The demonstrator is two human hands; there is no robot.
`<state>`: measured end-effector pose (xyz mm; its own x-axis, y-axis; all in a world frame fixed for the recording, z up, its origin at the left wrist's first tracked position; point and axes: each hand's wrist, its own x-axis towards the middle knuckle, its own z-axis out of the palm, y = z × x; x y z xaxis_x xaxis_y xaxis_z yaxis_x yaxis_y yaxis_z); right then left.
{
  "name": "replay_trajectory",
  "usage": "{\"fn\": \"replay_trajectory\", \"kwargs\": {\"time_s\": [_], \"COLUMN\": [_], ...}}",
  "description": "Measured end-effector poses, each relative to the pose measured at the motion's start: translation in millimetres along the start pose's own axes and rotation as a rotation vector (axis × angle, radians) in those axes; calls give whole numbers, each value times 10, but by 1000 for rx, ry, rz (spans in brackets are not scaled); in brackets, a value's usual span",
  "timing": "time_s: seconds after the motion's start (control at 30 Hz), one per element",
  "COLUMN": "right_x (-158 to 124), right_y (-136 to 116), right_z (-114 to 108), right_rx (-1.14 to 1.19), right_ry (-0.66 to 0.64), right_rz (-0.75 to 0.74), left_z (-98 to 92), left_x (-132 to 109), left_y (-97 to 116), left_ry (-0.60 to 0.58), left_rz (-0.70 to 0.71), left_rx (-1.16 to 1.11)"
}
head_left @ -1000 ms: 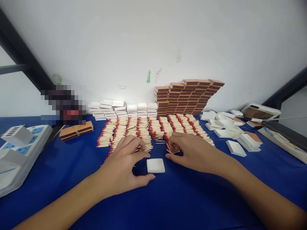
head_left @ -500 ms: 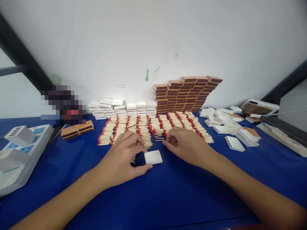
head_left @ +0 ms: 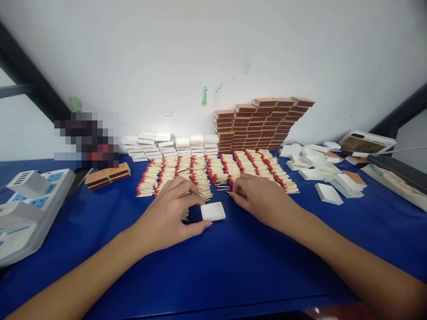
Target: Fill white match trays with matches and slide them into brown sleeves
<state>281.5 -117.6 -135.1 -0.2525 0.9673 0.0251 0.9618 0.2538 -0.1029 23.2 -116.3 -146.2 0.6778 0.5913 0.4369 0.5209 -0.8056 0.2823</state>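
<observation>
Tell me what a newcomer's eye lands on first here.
Rows of red-tipped matches spread across the middle of the blue table, with a stepped stack of brown boxes behind them. In front, the left hand pinches a white tray by its edge, while the right hand curls onto the near edge of the matches. Loose trays litter the right side.

We are seeing matches (head_left: 216, 171) lying before stacked boxes (head_left: 260, 126), a tray (head_left: 212, 211) before the matches, loose trays (head_left: 320, 171) right, strip (head_left: 30, 209) left.
</observation>
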Motion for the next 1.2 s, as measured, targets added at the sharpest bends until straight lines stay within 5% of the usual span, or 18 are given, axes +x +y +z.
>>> {"fn": "replay_trajectory", "kwargs": {"time_s": [0.6,0.8,1.2], "right_x": [-27,-113,-169], "right_y": [20,-10,-249], "right_z": [8,-66,45], "right_rx": [11,350,432], "right_ry": [-40,119,-29], "right_rz": [-86,-246,-347], "left_z": [1,-2,6], "left_x": [-4,6,24], "left_y": [-8,7,24], "left_ry": [-27,-40,-46], "left_rz": [7,1,5], "left_rx": [18,5,-4]}}
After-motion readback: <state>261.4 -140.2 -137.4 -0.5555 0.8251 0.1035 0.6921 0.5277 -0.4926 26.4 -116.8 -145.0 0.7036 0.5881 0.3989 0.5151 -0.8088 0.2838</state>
